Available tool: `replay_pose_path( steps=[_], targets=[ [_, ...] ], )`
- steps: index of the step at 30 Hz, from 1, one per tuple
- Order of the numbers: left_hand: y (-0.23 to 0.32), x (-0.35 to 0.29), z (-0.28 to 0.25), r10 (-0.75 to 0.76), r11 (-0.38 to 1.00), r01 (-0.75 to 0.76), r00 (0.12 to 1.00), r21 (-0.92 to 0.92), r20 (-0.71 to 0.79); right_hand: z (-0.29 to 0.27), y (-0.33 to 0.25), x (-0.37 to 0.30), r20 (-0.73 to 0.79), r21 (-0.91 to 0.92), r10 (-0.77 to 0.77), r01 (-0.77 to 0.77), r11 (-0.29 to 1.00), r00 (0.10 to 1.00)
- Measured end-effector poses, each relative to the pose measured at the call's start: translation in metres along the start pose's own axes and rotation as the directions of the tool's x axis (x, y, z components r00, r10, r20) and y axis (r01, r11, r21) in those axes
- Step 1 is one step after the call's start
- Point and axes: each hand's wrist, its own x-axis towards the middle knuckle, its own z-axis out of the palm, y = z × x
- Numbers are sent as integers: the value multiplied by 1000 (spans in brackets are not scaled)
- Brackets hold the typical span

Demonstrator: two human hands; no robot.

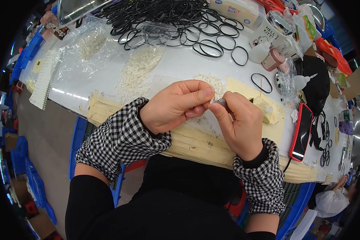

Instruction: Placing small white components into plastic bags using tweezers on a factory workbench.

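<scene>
My left hand (175,103) is closed in a pinch, with its thumb and finger on a small white piece (212,99) that mostly hides between the fingertips. My right hand (243,124) meets it from the right, its fingers wrapped round a small dark grey thing (221,103); whether it is a blade or another tool cannot be made out. Both hands are over the table's near edge. Just beyond them lies a small heap of white pieces (209,81). A larger spread of white pieces (134,76) spills from a clear plastic bag (150,54) to the left.
Many black rubber rings (160,16) pile up at the back. A clear bag (91,46) of white pieces lies back left. A phone in a red case (302,132), a pink cup (273,60) and a tissue pack (238,11) stand right. Yellowish tape (200,140) covers the front edge.
</scene>
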Motion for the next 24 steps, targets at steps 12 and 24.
replay_pose_path(
  steps=[12, 24],
  targets=[
    [-1, 0, 0, -1, 1000, 1, 1000, 0, 9, -2, -2, 1, 4, 6, 5, -5, 1000, 1000],
    [-1, 0, 0, 2, 1000, -2, 1000, -7, 27, -1, -2, 1, -8, 7, 1, -1, 1000, 1000]
  ],
)
